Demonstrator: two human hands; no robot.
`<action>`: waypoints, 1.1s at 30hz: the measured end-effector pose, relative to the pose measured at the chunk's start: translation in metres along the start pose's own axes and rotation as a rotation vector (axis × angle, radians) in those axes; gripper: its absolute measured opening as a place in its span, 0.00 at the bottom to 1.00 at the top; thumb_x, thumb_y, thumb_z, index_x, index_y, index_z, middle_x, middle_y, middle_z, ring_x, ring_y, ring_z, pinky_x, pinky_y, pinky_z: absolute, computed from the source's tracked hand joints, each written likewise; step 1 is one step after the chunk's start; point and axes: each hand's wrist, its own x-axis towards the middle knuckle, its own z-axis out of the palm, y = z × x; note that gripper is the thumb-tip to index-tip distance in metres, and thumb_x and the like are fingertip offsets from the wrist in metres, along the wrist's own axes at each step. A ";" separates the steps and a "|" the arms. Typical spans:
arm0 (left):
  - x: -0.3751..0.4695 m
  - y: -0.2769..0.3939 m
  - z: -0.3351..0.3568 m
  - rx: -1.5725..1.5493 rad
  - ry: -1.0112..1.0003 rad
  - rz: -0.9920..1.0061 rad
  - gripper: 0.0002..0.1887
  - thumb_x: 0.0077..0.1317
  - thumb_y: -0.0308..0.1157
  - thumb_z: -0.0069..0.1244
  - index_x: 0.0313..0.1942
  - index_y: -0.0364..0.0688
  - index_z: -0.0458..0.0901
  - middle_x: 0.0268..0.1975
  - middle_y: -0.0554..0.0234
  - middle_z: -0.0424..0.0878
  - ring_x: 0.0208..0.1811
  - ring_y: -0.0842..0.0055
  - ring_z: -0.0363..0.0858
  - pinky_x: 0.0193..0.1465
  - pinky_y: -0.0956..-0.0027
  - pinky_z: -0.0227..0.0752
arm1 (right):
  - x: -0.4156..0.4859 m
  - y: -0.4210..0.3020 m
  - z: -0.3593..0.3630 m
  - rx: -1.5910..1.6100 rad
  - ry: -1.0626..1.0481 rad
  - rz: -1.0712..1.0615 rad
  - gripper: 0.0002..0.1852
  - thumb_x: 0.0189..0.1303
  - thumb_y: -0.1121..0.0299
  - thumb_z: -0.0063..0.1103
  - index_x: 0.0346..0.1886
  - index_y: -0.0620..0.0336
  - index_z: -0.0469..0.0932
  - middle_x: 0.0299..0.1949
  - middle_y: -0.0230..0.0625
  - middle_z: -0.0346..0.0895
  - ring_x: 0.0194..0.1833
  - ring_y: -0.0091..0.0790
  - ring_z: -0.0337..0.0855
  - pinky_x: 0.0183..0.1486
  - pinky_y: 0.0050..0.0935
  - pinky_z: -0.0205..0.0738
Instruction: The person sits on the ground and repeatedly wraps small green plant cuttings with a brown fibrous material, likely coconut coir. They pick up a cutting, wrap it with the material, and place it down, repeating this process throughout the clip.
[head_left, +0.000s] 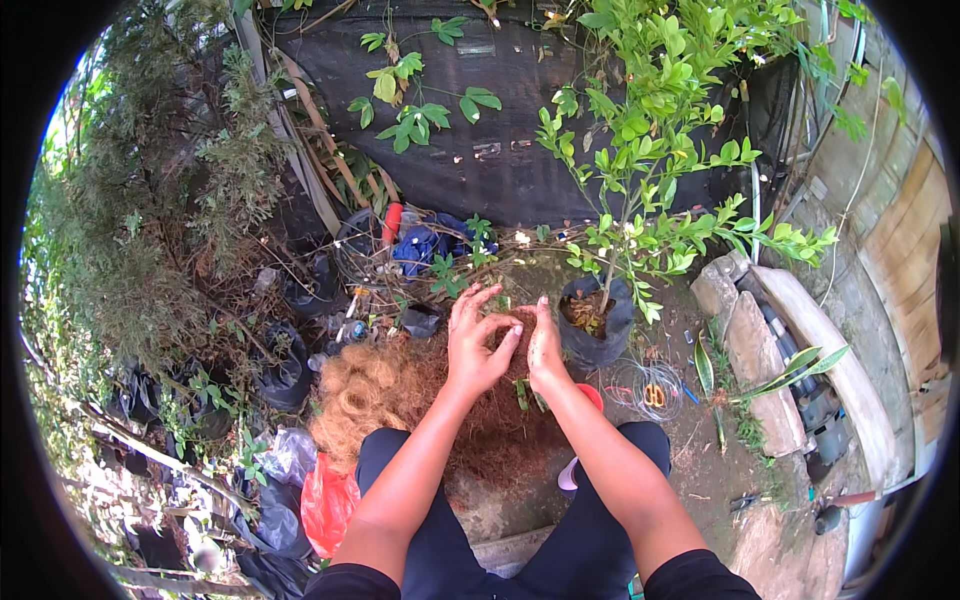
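Observation:
My left hand (478, 346) and my right hand (544, 346) face each other above the ground, both smeared with brown dirt. Between the palms is a dark brown fibrous clump (523, 322), partly hidden by my fingers. The left thumb and forefinger curve toward it, while the right fingers stand straight along its other side. Below my hands spreads loose brown coir (499, 431). A fluffy heap of lighter tan fibre (360, 394) lies left of my left forearm. Small green leaves (521, 395) show just under my right wrist.
A leafy sapling grows in a black plastic grow bag (596, 341). Orange-handled scissors (654, 395) lie by coiled wire (660, 375). A red plastic bag (328, 495) sits left of my knee. Stone slabs (765, 375) line the right; black netting (510, 180) hangs ahead.

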 end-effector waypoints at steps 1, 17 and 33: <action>-0.001 -0.002 0.001 -0.043 0.026 -0.026 0.05 0.59 0.31 0.61 0.36 0.44 0.87 0.62 0.55 0.78 0.70 0.54 0.66 0.72 0.50 0.57 | 0.001 0.002 0.000 -0.018 0.017 -0.007 0.32 0.75 0.37 0.38 0.49 0.60 0.77 0.43 0.35 0.79 0.46 0.31 0.79 0.54 0.34 0.71; -0.012 -0.046 0.015 -0.504 0.027 -0.643 0.14 0.75 0.37 0.49 0.49 0.37 0.86 0.54 0.56 0.82 0.59 0.72 0.76 0.66 0.67 0.64 | -0.008 -0.009 0.008 0.042 0.018 0.080 0.27 0.75 0.41 0.42 0.46 0.58 0.76 0.40 0.34 0.80 0.43 0.30 0.81 0.50 0.35 0.75; -0.036 -0.003 0.045 -0.913 0.204 -0.681 0.17 0.79 0.32 0.39 0.61 0.33 0.75 0.54 0.59 0.82 0.54 0.79 0.78 0.60 0.73 0.71 | -0.023 0.020 0.016 -0.316 -0.027 -0.367 0.14 0.74 0.65 0.54 0.52 0.67 0.80 0.42 0.30 0.82 0.43 0.20 0.77 0.47 0.22 0.72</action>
